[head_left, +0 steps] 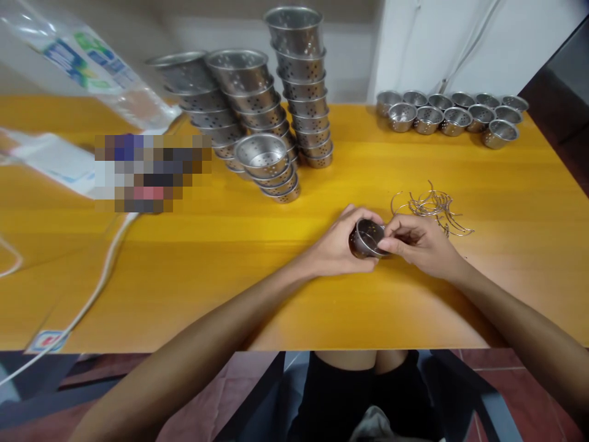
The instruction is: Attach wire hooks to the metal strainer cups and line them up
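My left hand (338, 245) is wrapped around a small perforated metal cup (361, 242), tilted with its mouth turned up and toward the right. At the cup's rim my right hand (418, 245) is closed in a pinch. A thin curved wire (373, 238) shows across the cup's mouth and runs to the pinching fingertips; its far end is hidden by them. Just beyond my right hand lies a loose pile of curved wires (432, 202) on the yellow table (299, 301).
Tall leaning stacks of perforated metal cups (308, 92) stand at the back, with a shorter stack (262, 156) in front. Several single cups (455, 121) sit in rows at the back right. At left are a plastic bottle (96, 61), a blurred-out patch and a white cable (105, 270).
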